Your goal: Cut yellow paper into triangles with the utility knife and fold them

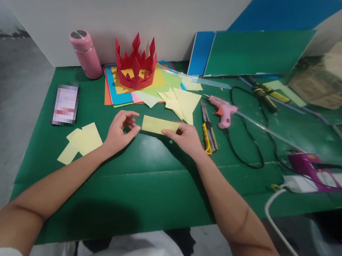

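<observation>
A folded pale yellow paper strip (pixel 158 125) lies flat on the green table (pixel 149 177). My right hand (pixel 185 139) presses its right end down with the fingertips, fingers together on the paper. My left hand (pixel 121 130) hovers just left of the strip, fingers curled loosely apart and holding nothing. Several folded yellow pieces (pixel 183 101) lie just beyond the strip. A red paper crown (pixel 134 67) stands on a stack of coloured sheets (pixel 115 88).
A pink flask (pixel 86 53) and a phone (pixel 66 104) sit at the left, with yellow scraps (pixel 83 139) nearby. A yellow utility knife (pixel 208 129), pink glue gun (pixel 223 110), black cable (pixel 249 132) and a purple tool (pixel 312 167) lie to the right. Blue and green boards (pixel 256 50) lean on the wall.
</observation>
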The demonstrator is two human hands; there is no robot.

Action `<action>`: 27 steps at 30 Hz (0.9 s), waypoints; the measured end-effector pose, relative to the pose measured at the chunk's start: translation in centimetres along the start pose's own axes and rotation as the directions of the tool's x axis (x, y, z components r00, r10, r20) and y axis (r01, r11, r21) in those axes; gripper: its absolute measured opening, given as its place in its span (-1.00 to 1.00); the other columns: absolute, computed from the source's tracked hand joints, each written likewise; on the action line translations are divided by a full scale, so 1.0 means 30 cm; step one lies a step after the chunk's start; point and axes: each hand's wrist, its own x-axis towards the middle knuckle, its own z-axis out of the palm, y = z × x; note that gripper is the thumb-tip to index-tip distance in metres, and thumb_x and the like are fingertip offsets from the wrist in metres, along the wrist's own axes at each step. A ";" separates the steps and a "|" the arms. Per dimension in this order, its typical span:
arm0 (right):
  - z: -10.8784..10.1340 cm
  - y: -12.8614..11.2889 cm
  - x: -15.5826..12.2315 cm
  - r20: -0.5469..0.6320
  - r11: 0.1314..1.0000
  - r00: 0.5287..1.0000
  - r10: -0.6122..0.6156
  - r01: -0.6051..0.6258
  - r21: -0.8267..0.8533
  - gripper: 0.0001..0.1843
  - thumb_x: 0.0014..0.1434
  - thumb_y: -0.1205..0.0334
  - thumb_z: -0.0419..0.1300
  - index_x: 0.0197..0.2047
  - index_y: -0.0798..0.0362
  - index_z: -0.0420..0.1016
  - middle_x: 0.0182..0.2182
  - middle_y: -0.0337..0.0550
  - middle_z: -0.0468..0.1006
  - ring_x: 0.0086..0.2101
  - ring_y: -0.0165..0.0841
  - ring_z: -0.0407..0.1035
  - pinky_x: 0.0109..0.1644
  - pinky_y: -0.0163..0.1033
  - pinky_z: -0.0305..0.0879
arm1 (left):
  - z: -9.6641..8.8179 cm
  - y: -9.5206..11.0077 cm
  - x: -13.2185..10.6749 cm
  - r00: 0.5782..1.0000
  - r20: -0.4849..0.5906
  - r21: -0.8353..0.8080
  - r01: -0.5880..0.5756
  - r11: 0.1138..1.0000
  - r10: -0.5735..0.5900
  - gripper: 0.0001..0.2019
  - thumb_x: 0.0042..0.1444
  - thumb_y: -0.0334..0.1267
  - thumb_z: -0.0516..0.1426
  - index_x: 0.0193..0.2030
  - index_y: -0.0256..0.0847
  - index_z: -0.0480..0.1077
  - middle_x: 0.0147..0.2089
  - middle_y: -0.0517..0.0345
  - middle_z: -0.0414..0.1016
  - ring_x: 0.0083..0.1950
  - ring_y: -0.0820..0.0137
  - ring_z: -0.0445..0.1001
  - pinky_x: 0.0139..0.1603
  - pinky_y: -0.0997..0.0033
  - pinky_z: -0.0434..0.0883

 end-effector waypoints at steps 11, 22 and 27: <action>0.023 0.003 -0.002 0.020 0.976 0.995 -0.095 0.097 -0.197 -0.68 0.03 -0.02 0.25 -0.45 0.10 0.49 -0.51 -0.20 0.49 -0.48 -0.38 0.29 -0.41 -0.30 0.16 | 0.008 0.017 -0.010 0.995 0.049 0.127 -0.098 0.987 0.092 -0.81 0.08 -0.36 0.22 -0.16 -0.17 0.38 -0.25 0.17 0.42 -0.28 0.45 0.45 -0.23 0.38 0.50; 0.026 0.003 -0.001 0.018 0.975 0.994 -0.107 0.108 -0.196 -0.66 0.03 -0.05 0.24 -0.47 0.08 0.45 -0.53 -0.22 0.44 -0.50 -0.40 0.23 -0.43 -0.30 0.09 | 0.004 0.019 -0.006 0.997 0.022 0.191 -0.080 0.978 0.077 -0.92 0.08 -0.35 0.22 -0.27 -0.19 0.42 -0.26 0.19 0.41 -0.41 0.52 0.39 -0.36 0.47 0.44; 0.031 0.011 0.005 -0.002 0.962 0.981 -0.192 0.188 -0.196 -0.74 0.05 0.03 0.25 -0.31 0.06 0.48 -0.44 -0.19 0.48 -0.46 -0.37 0.27 -0.39 -0.27 0.18 | 0.000 0.028 -0.008 0.991 0.074 0.230 -0.129 0.965 0.115 -0.95 0.12 -0.34 0.19 -0.36 -0.18 0.46 -0.30 0.18 0.50 -0.34 0.46 0.45 -0.30 0.43 0.45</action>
